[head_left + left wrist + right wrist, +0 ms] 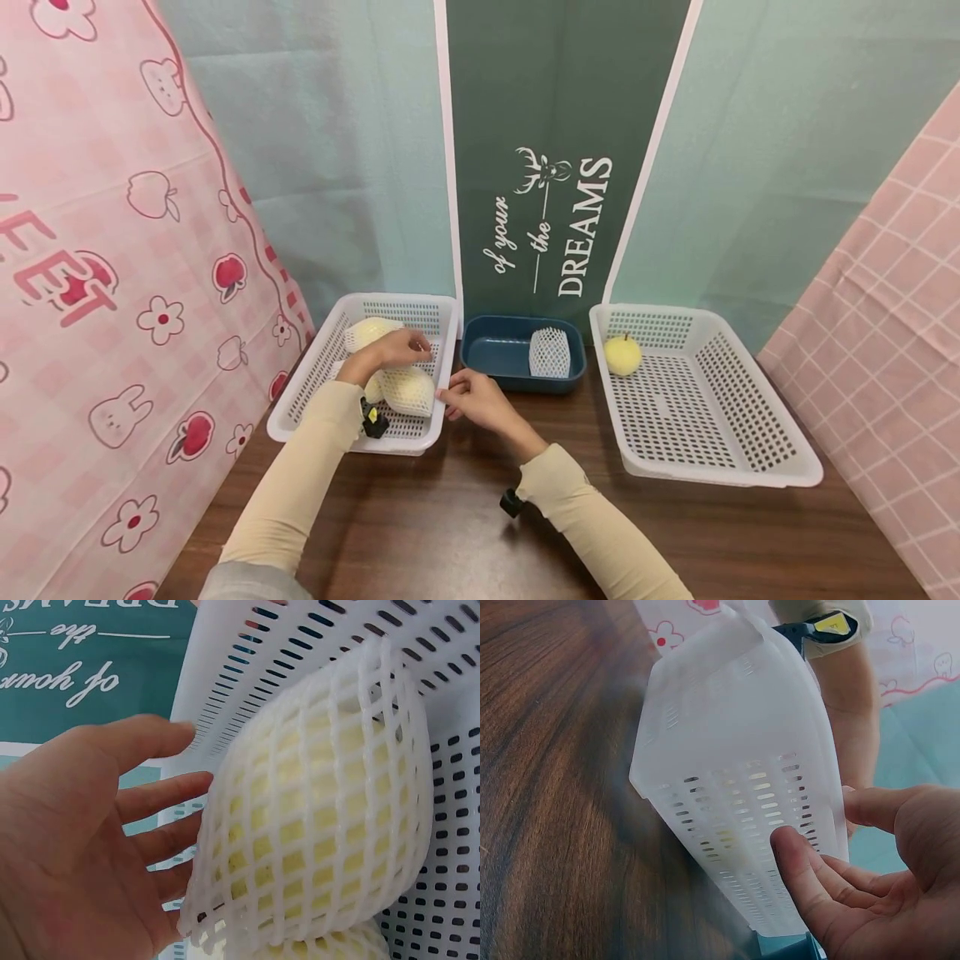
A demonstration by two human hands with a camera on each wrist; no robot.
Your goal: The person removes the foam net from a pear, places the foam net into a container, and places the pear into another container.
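In the left white basket [285, 417] lie several pale yellow fruits in white foam nets. My left hand [401, 348] is over this basket. In the left wrist view, the fingers of that hand [97, 840] are loosely spread beside a netted fruit [315, 817]; their tips reach its edge, and whether they touch it I cannot tell. My right hand [483, 400] pinches the right rim of the same basket. In the right wrist view, one finger of the right hand [885, 877] lies along the basket's outer wall [727, 742] and another digit meets the rim.
A dark blue dish [491, 379] stands right of the left basket, with a white foam net [550, 352] at its right end. Farther right, a larger white basket [720, 479] holds one round yellow fruit [622, 356] with a stem. Brown wooden table [420, 533]; curtains stand behind and beside.
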